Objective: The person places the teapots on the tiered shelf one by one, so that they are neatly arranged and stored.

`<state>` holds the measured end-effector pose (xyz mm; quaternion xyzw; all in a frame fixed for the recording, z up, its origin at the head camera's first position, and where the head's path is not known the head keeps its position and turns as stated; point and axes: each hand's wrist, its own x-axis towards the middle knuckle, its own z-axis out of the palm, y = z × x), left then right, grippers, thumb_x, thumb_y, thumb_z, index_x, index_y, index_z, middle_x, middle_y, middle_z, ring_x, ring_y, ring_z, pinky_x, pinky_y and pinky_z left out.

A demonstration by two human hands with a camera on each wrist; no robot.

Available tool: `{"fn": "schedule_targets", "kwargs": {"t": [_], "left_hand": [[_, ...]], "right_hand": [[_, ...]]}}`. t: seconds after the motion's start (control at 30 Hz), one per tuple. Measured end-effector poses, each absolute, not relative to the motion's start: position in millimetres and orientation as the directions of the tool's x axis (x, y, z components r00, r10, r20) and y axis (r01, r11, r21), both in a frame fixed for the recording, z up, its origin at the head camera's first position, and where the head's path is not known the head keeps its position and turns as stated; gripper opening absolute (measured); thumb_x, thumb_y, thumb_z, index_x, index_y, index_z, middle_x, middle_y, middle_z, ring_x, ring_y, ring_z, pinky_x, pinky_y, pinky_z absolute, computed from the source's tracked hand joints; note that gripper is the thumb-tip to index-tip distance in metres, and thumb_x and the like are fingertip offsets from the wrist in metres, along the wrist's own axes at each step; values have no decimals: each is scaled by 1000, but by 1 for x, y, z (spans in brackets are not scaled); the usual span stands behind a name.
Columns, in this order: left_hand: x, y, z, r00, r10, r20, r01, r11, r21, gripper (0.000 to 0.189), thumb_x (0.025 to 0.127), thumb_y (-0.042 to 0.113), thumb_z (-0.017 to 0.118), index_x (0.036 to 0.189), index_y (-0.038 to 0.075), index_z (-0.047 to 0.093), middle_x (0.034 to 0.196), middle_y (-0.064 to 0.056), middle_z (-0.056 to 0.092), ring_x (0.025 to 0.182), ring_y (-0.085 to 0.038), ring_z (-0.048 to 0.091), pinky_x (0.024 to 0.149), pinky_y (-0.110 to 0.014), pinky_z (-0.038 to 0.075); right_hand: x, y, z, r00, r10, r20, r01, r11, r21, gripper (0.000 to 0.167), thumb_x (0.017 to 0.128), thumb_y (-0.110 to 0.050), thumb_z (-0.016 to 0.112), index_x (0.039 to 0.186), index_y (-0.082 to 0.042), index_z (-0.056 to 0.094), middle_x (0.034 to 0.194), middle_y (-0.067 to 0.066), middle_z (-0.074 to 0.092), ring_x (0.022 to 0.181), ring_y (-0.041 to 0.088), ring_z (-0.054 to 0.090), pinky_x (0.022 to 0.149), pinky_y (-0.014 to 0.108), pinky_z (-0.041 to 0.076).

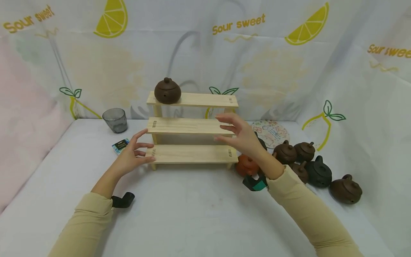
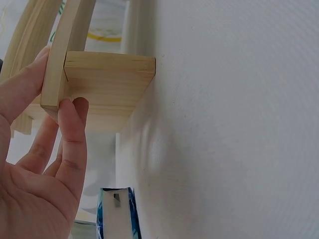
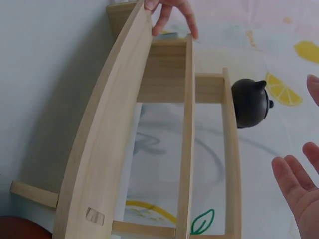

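Note:
A three-tier wooden shelf (image 1: 192,154) stands on the white tabletop. At its left end my left hand (image 1: 132,154) grips the lowest board, the thumb and fingers on opposite sides of the board end in the left wrist view. My right hand (image 1: 239,135) is raised by the right end of the middle board, its fingers spread and gently bent with nothing between them. On the left of the top board sits a round dark brown teapot (image 1: 167,92), which appears at the right of the shelf in the right wrist view.
Several brown and black teapots (image 1: 346,190) stand at the right, with an orange-red teapot (image 1: 246,165) beside the shelf's right end. A round patterned mat (image 1: 273,132) lies behind them. On the left are a grey glass (image 1: 115,121) and a small blue packet (image 1: 120,145).

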<state>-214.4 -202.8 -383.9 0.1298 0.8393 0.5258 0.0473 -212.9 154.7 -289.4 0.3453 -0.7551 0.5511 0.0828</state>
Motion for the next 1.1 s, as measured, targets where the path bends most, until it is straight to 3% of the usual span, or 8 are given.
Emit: {"fn": "schedule_targets", "kwargs": {"t": [0.33,0.6,0.8,0.97,1.1], "left_hand": [[-215,-205,-384,-964,262,51,161,417,894,100,79,12,76,150,27,7,128,-22,51,91,-32,53,70,-28,47],[-216,-205,-385,-965,260,39,146,408,901,100,79,13,76,150,28,7,128,-22,50,92,-33,53,71,-28,47],[-216,-204,-387,-965,258,44,150,407,901,100,78,13,76,150,28,8,128,-21,51,91,-32,52,70,-28,47],[-218,-204,-388,-963,265,51,160,407,899,100,78,12,76,150,29,8,128,-21,51,92,-33,53,71,-28,47],[-218,-204,-389,-963,266,48,158,409,899,100,78,11,76,149,29,8,127,-21,51,92,-33,53,71,-28,47]], "right_hand": [[-201,181,-310,-738,-433,517,-633,180,-753,52,73,17,70,121,11,51,129,22,46,118,21,46,93,39,41],[-188,204,-335,-788,-414,456,-586,278,-761,49,75,12,70,121,7,53,130,19,46,118,19,45,94,35,40],[-178,221,-348,-816,-401,416,-550,320,-771,45,75,10,72,117,4,56,128,17,47,117,15,45,94,43,39],[-174,240,-361,-842,-385,379,-532,473,-702,43,74,-3,77,114,-3,60,125,12,52,115,16,47,94,38,40],[-174,254,-368,-855,-377,356,-518,574,-634,45,72,-9,80,113,-6,62,124,12,54,116,25,47,94,44,38]]}}
